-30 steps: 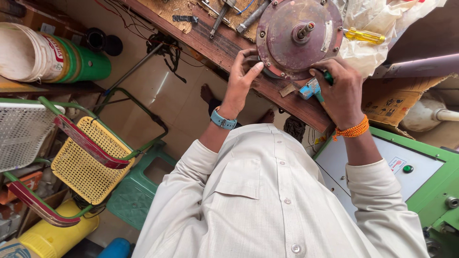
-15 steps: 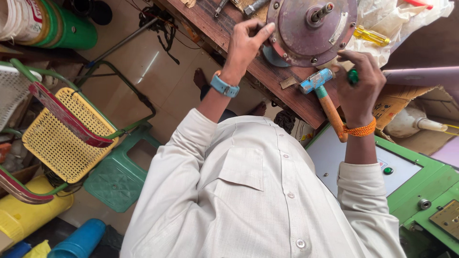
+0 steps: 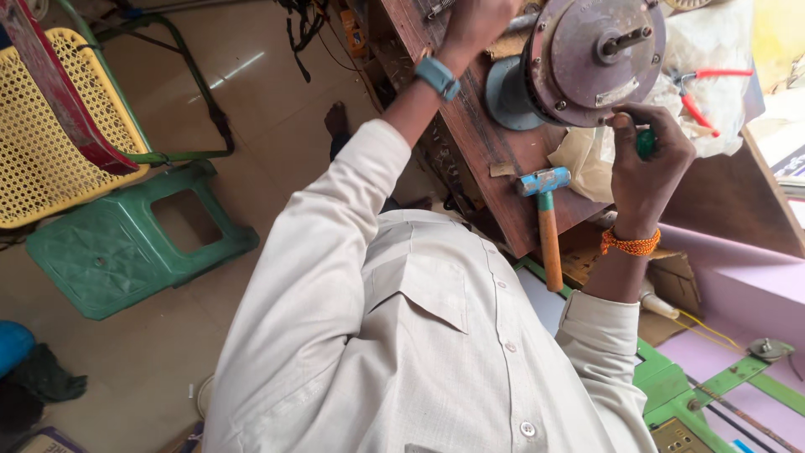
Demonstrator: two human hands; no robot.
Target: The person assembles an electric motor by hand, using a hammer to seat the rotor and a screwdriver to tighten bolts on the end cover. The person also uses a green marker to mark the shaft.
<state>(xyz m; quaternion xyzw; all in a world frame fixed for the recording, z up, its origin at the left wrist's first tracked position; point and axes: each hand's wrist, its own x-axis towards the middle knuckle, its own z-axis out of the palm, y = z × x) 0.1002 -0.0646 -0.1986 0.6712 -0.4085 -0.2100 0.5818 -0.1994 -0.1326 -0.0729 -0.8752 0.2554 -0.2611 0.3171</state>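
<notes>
- Our left hand point(image 3: 474, 25) rests on the table point(image 3: 470, 143) beside the round motor housing point(image 3: 595, 54), its grip impossible to tell.
- Our right hand point(image 3: 650, 164) is clenched around a green-handled screwdriver point(image 3: 645, 143) at the housing's rim.
- Since a moment ago, the blue-headed hammer point(image 3: 545, 218) now lies on the table edge, released.

Wooden bench point(image 3: 470, 143): motor point(image 3: 587, 59), hammer point(image 3: 547, 222).

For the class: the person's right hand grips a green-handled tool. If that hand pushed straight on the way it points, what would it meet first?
Most likely the round metal motor housing: the right hand with the green-handled tool points at its lower rim, seemingly already touching, though depth is unclear.
</notes>
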